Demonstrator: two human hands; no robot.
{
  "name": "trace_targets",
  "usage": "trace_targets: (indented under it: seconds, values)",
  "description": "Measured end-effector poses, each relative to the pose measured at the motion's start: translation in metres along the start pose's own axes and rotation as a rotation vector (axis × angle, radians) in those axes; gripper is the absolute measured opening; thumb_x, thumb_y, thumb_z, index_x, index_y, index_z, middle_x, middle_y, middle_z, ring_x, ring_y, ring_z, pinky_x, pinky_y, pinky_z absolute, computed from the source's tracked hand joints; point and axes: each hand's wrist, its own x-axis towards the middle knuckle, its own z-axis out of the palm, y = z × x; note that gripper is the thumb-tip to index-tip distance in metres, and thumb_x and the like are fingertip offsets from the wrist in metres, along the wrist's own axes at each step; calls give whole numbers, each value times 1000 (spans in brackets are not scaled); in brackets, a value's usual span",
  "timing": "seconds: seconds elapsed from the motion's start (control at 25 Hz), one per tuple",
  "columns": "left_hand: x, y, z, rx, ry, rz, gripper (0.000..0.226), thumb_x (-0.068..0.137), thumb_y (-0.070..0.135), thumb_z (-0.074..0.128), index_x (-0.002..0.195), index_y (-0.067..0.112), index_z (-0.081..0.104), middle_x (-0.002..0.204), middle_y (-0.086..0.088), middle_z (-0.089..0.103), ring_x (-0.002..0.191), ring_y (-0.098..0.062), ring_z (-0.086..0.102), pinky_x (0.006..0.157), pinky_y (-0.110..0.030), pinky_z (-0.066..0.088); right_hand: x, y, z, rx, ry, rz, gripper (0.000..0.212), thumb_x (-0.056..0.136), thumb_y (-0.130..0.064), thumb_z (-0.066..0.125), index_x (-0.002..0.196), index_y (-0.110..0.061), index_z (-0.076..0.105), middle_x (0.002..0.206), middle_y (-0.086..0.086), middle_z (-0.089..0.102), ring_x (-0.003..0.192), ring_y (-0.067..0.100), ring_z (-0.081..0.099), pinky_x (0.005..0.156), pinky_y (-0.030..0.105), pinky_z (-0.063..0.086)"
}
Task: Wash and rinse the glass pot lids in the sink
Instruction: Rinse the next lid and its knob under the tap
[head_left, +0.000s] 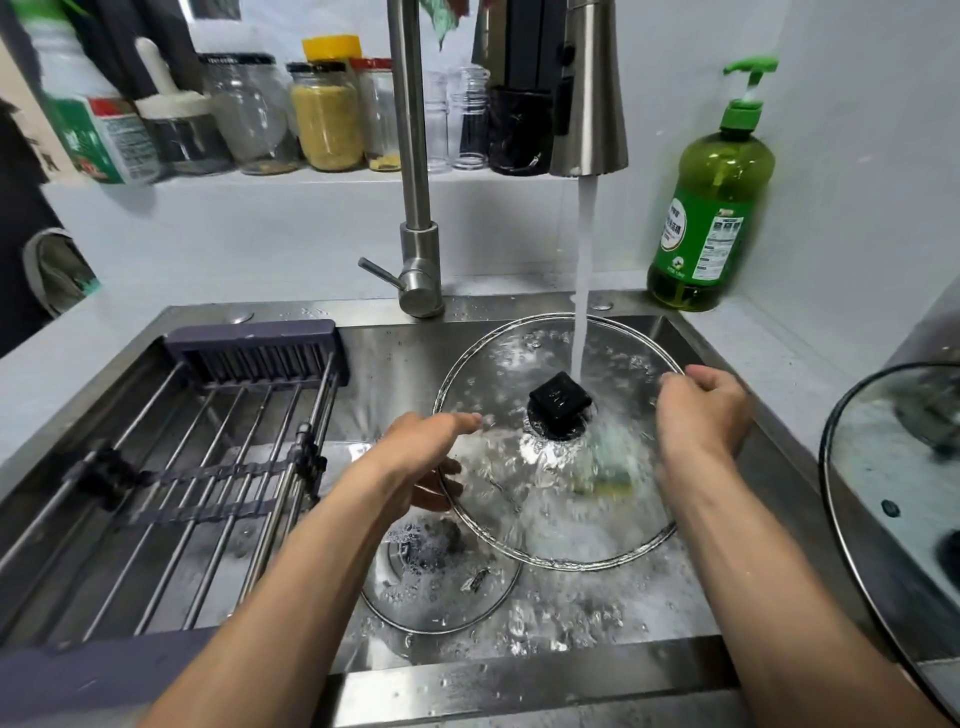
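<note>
A large glass pot lid (519, 364) with a black square knob (559, 400) is tilted in the steel sink (395, 338) under running water (584, 260). My left hand (421, 452) grips its left rim, thumb on top and fingers underneath. On the right rim my right hand (701, 410) holds the lid with curled fingers. A smaller glass lid (441, 587) lies flat below it on the soapy sink floor. A green-yellow sponge (613, 467) shows through the big lid's glass.
The faucet (415, 208) stands behind the sink. A drying rack (208, 467) spans the sink's left half. A green dish soap bottle (711, 197) sits at the back right. Another glass lid (893, 467) rests on the right counter. Jars line the back shelf.
</note>
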Motion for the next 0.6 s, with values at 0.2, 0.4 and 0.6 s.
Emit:
trace_targets:
  seconds: [0.2,0.4,0.6]
  values:
    - [1,2,0,-45,62,47,44,89,39,68,122,12,55,101,-16,67,77,-28,69,79,-46,60,1,1,1,40,-17,-3,27,78,-22,64,104,-28,65,107,-1,69,100,24,62,94,38,50]
    - [1,3,-1,-89,80,98,39,89,33,69,120,11,58,102,-14,66,82,-29,70,79,-44,60,1,-3,-2,124,1,-17,30,81,-20,65,111,-25,65,100,-6,64,84,14,55,75,23,37]
    - [-1,3,0,-94,85,154,24,88,17,72,107,10,60,101,-11,69,79,-26,70,78,-42,60,1,-3,-2,148,33,-7,30,80,-20,65,110,-24,64,106,-2,66,92,19,58,81,29,44]
